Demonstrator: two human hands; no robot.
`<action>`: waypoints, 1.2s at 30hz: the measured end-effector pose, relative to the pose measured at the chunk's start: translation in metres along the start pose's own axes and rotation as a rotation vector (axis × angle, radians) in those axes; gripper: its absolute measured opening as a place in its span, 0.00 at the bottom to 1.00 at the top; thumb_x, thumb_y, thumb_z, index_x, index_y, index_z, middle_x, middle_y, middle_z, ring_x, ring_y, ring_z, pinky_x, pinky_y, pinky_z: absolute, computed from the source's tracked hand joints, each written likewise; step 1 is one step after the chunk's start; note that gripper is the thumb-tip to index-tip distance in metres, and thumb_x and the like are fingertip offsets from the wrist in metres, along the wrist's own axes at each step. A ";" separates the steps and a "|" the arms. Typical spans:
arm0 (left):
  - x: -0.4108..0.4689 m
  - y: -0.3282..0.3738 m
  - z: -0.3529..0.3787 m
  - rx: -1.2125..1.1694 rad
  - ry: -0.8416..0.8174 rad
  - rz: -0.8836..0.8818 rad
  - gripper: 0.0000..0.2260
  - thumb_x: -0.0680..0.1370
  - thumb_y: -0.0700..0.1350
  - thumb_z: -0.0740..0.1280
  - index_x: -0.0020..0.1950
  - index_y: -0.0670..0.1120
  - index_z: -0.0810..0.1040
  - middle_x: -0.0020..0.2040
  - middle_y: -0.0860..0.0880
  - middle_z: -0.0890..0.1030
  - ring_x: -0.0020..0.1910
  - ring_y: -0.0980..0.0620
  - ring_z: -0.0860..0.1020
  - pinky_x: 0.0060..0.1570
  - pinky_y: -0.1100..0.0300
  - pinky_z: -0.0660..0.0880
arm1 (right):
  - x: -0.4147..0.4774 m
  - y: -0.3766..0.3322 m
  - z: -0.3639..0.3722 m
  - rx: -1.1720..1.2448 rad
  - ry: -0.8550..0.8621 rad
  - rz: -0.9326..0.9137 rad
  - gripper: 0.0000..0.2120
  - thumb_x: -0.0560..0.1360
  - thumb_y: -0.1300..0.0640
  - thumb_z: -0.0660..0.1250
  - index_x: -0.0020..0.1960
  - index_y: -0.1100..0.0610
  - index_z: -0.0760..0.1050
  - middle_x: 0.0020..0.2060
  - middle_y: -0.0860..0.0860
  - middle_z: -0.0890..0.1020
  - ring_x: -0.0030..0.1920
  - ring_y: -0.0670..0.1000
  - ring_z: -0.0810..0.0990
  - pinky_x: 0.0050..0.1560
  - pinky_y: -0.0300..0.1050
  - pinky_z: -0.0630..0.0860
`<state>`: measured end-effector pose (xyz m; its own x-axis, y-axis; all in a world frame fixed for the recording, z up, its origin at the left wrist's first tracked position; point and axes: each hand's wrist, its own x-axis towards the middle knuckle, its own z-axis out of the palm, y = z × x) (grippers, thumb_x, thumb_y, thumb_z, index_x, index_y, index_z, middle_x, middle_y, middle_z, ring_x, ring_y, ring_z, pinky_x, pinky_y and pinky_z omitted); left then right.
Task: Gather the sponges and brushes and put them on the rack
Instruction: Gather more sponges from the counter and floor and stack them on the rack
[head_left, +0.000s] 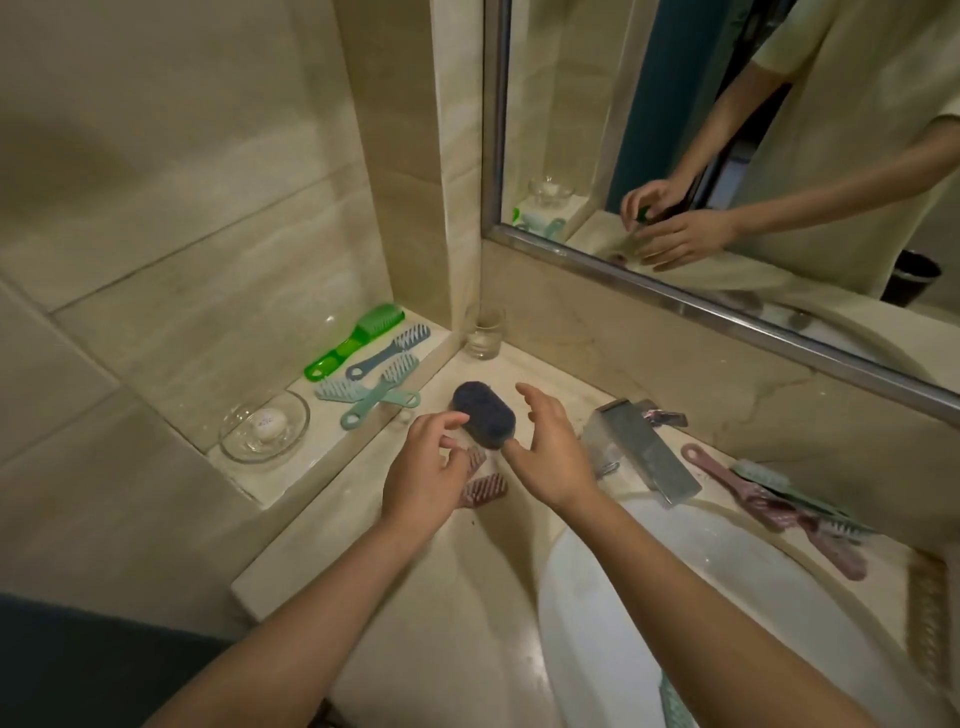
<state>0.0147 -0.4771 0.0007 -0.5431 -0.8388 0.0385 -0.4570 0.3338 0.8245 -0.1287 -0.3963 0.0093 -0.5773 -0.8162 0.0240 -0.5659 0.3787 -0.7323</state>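
No legible text, brand or number in view. One mark only, a small blue print on the white round piece (268, 422) in the glass dish (244, 450) on the ledge (332, 434) — too small and blurred to read.

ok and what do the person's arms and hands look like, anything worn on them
Both forearms are bare down to the left hand and right hand: no gloves, watch, bracelets or rings showing. The metal-framed wall mirror reflects short pale cream sleeves of a loose shirt.
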 end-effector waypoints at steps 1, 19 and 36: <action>0.005 -0.007 0.001 -0.009 -0.008 -0.027 0.17 0.75 0.41 0.61 0.58 0.62 0.72 0.57 0.64 0.73 0.52 0.67 0.74 0.47 0.63 0.74 | 0.006 0.002 0.007 -0.011 -0.019 0.007 0.33 0.73 0.55 0.66 0.75 0.51 0.60 0.71 0.51 0.68 0.67 0.52 0.71 0.59 0.46 0.71; 0.040 -0.068 0.002 -0.137 -0.147 -0.277 0.16 0.76 0.42 0.61 0.56 0.63 0.71 0.58 0.64 0.75 0.53 0.69 0.74 0.48 0.70 0.68 | 0.065 0.026 0.085 -0.313 -0.183 0.178 0.35 0.76 0.52 0.64 0.79 0.46 0.51 0.75 0.55 0.59 0.73 0.57 0.60 0.66 0.53 0.70; 0.017 0.009 0.043 -0.385 -0.301 -0.317 0.31 0.80 0.55 0.61 0.79 0.50 0.51 0.71 0.48 0.71 0.63 0.51 0.74 0.56 0.57 0.72 | -0.024 -0.002 0.016 0.751 0.154 0.585 0.15 0.79 0.53 0.51 0.47 0.56 0.75 0.44 0.59 0.80 0.44 0.54 0.78 0.45 0.58 0.79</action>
<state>-0.0288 -0.4696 -0.0156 -0.6236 -0.6941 -0.3597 -0.3713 -0.1419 0.9176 -0.1043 -0.3849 -0.0008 -0.7497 -0.5003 -0.4331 0.3293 0.2858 -0.9000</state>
